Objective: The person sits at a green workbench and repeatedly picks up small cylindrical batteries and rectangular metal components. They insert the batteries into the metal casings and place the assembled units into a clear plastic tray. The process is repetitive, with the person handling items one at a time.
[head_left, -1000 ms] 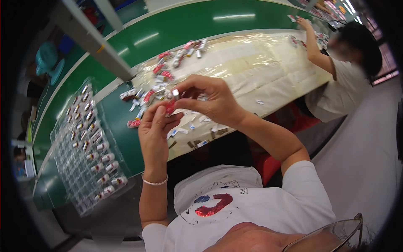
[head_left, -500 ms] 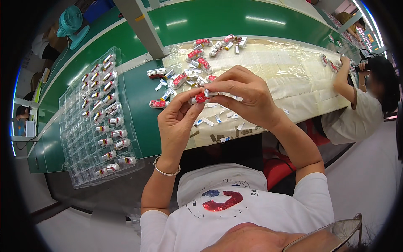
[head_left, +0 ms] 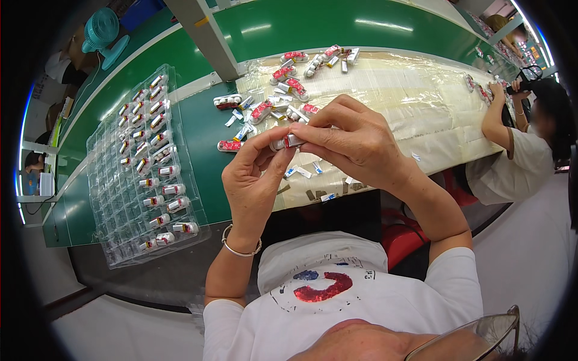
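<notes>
Both my hands meet above the near left part of the covered work surface. Between them is a small rounded white-and-red piece (head_left: 278,145), partly hidden by fingers. My left hand (head_left: 248,177) is closed, pinching its white end between thumb and fingers. A small silver rectangular block (head_left: 293,140) lies against the piece's upper face, and my right hand (head_left: 361,144) is closed on it with thumb and fingertips. Just beyond my hands lie several similar red-and-white pieces (head_left: 261,112), mixed with loose silver blocks (head_left: 280,91) and small white-and-blue strips (head_left: 243,132).
To the left, a clear plastic tray (head_left: 111,210) of small pockets holds several silver-topped pieces along its right side. A metal post (head_left: 208,45) rises behind the pile. A turquoise fan (head_left: 101,30) stands far left. At right, another person (head_left: 512,132) works at the same bench.
The red patterned face of the held piece, visible before, is now mostly covered by the silver block. My right fingertips have come down over it. The view has shifted slightly.
</notes>
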The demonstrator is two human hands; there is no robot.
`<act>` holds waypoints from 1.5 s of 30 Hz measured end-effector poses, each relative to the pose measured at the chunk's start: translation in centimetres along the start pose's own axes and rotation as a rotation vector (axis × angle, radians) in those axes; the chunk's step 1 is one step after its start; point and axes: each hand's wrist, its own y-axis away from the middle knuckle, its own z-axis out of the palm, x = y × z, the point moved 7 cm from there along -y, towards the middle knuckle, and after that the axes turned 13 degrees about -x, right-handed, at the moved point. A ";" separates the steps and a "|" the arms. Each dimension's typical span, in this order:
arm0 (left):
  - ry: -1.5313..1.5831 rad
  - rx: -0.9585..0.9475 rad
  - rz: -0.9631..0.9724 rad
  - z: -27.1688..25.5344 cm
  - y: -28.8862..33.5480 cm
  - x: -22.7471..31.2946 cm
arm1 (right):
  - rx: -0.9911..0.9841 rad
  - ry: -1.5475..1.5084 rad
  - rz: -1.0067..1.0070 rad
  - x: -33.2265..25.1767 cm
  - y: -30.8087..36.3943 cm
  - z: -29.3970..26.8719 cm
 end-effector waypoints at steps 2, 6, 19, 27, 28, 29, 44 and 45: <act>-0.006 0.010 0.009 0.1 0.1 0.0 | -0.006 0.019 -0.002 -0.1 0.1 0.0; -0.005 0.026 0.005 0.3 0.2 0.0 | -0.021 0.089 -0.015 -0.3 0.6 0.3; 0.242 0.123 -0.079 0.1 -0.5 -2.8 | 0.010 0.138 0.068 0.1 0.9 1.5; 0.210 0.178 0.068 -0.6 -0.3 -1.4 | 0.026 -0.815 0.411 3.6 2.8 3.0; 0.184 0.171 0.080 -0.5 -0.2 -1.3 | 0.018 -0.906 0.443 3.5 2.6 3.3; 0.136 0.155 0.115 -0.2 -0.2 -0.8 | 0.009 -0.998 0.474 3.4 2.5 3.8; -0.170 -0.026 -0.015 -0.2 -0.5 -1.6 | 0.050 -1.211 0.691 6.4 4.6 8.0; -0.249 -0.051 -0.013 -0.6 -0.5 -1.1 | 0.017 -1.224 0.683 6.3 4.4 8.1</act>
